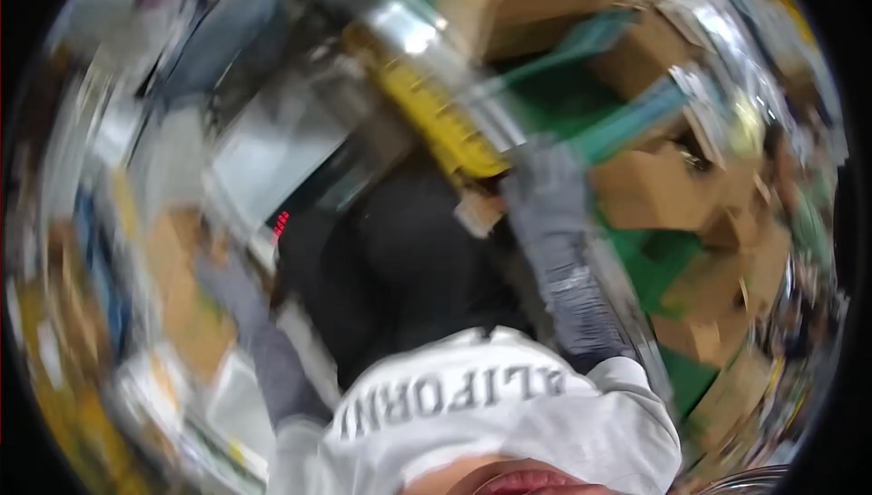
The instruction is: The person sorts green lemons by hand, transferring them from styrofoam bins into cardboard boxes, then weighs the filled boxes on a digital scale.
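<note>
In front, right hand (549, 177) outstretched.

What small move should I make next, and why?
I'd perhaps bring your left hand against the brown cardboard: they appear close together, while your right hand is across by the yellow strip. Blur hides whether your left hand grips anything.

Directly before the wearer's lap (400, 250), slightly left, sits a device with a number display (282, 222). Ahead, a metal rail (413, 27) slants from front centre toward the right, a ruler-like strip (427, 109) along its near side. The right hand (548, 177) is at the strip's near end. Cardboard boxes (649, 188) lie beyond, to the right. Left, the left hand (218, 263) is at a carton (179, 291); blur hides whether they touch.
</note>
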A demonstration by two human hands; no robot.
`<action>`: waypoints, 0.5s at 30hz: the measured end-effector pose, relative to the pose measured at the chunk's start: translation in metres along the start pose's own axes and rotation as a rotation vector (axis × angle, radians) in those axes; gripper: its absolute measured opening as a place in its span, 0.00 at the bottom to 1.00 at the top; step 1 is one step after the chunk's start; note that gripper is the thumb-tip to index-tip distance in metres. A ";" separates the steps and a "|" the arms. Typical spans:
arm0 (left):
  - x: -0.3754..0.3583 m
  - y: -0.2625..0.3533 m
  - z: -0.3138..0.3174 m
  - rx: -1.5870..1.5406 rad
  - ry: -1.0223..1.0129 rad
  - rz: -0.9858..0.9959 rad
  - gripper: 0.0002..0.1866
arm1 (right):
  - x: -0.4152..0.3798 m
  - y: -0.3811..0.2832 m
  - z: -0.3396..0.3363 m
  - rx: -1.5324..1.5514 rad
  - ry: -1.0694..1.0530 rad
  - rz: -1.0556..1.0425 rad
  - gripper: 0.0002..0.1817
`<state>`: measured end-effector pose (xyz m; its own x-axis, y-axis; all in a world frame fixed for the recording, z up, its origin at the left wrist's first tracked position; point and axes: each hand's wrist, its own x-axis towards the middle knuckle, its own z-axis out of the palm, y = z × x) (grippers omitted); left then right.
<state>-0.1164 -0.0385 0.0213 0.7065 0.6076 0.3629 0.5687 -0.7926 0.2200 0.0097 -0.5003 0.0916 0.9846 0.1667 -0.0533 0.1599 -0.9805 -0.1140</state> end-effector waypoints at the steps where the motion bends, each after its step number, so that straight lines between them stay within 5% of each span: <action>1: -0.018 -0.023 0.005 -0.086 0.096 -0.077 0.37 | 0.001 -0.002 0.011 0.026 0.183 -0.036 0.30; 2: -0.033 -0.045 -0.019 0.725 -0.238 0.182 0.36 | 0.002 -0.002 0.021 0.045 0.365 -0.076 0.29; 3: -0.044 -0.061 -0.018 0.408 -0.119 -0.106 0.38 | 0.007 -0.004 0.022 0.044 0.422 -0.199 0.31; 4: -0.054 -0.075 -0.016 0.061 0.087 -0.334 0.40 | 0.009 -0.010 -0.006 0.302 0.060 -0.050 0.30; 7: -0.084 -0.092 -0.032 0.152 0.033 -0.496 0.45 | 0.020 0.026 0.030 0.167 0.443 -0.205 0.28; 9: -0.097 -0.083 -0.046 0.183 -0.097 -0.564 0.47 | 0.027 0.018 0.017 0.035 0.570 -0.332 0.29; 15: -0.098 -0.077 -0.028 0.374 -0.294 -0.473 0.50 | 0.028 -0.099 0.015 0.497 0.474 -0.462 0.25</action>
<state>-0.2414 -0.0383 -0.0057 0.4010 0.9156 0.0306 0.9154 -0.3991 -0.0531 0.0208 -0.3974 0.0867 0.7709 0.3706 0.5180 0.6149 -0.6453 -0.4534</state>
